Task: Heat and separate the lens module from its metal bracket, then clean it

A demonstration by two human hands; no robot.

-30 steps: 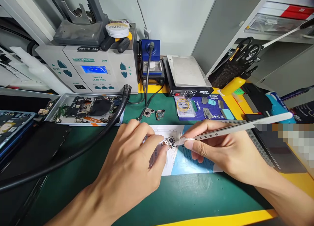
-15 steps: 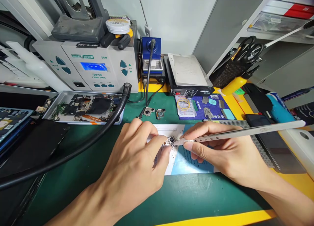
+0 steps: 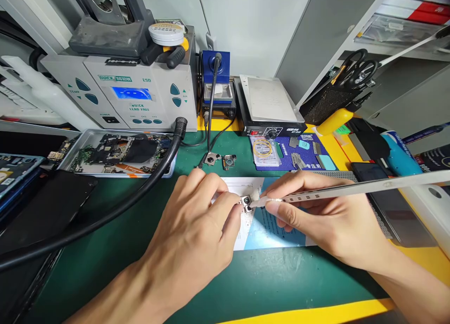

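Observation:
My left hand (image 3: 197, 230) pinches a small camera module (image 3: 246, 202) between thumb and forefinger, holding it on a white and blue card (image 3: 270, 228) lying on the green mat (image 3: 116, 253). My right hand (image 3: 323, 221) grips long silver tweezers (image 3: 351, 189), and their tip touches the right side of the module. Two more small camera modules (image 3: 220, 161) lie on the mat just beyond the card.
A hot-air station (image 3: 130, 96) stands at the back left, its black hose (image 3: 105, 211) crossing the mat. A metal tray of circuit boards (image 3: 116, 153) sits left, a hot plate (image 3: 269, 106) behind, a blue parts card (image 3: 291, 155) and a mesh tool holder (image 3: 330, 101) to the right.
Both hands stayed on the module; the left fingertips closed in a little tighter on it and the tweezers' rear end swung slightly further right.

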